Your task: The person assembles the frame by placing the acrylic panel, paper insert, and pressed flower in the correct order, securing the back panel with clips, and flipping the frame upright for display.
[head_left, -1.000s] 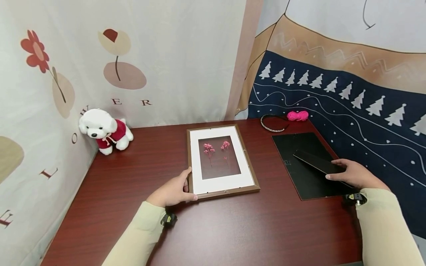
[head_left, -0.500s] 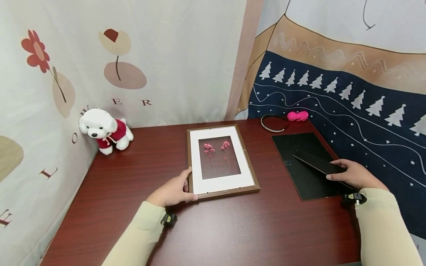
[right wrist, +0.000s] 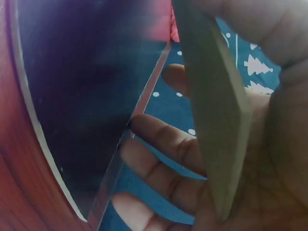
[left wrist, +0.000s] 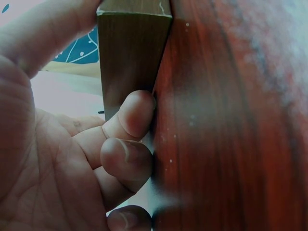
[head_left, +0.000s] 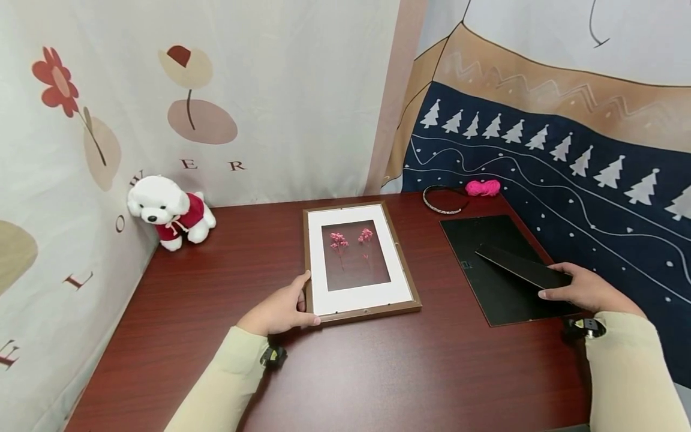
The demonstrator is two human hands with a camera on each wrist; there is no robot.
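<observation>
A wooden picture frame (head_left: 366, 311) lies flat mid-table, with a white mat and pink dried flowers (head_left: 339, 240) on a dark centre. My left hand (head_left: 278, 309) grips its near-left corner, thumb along the near edge. In the left wrist view several curled fingertips (left wrist: 127, 156) sit beside the frame's wooden side (left wrist: 130, 57), low against the table. To the right lies a black backing board (head_left: 499, 300) with its stand leg (head_left: 518, 267) folded up at a slant. My right hand (head_left: 591, 291) holds the leg's near end between thumb and fingers, palm side hidden from the head.
A white plush dog (head_left: 162, 201) in a red top sits at the table's back left. Behind the board lie a headband (head_left: 442, 211) and a bundle of pink yarn (head_left: 483, 188). Printed curtains (head_left: 302, 108) border the table (head_left: 388, 372) at the back and right.
My right hand has shifted slightly right along the stand leg, so more of the leg shows. My left hand, the picture frame and the backing board stay put.
</observation>
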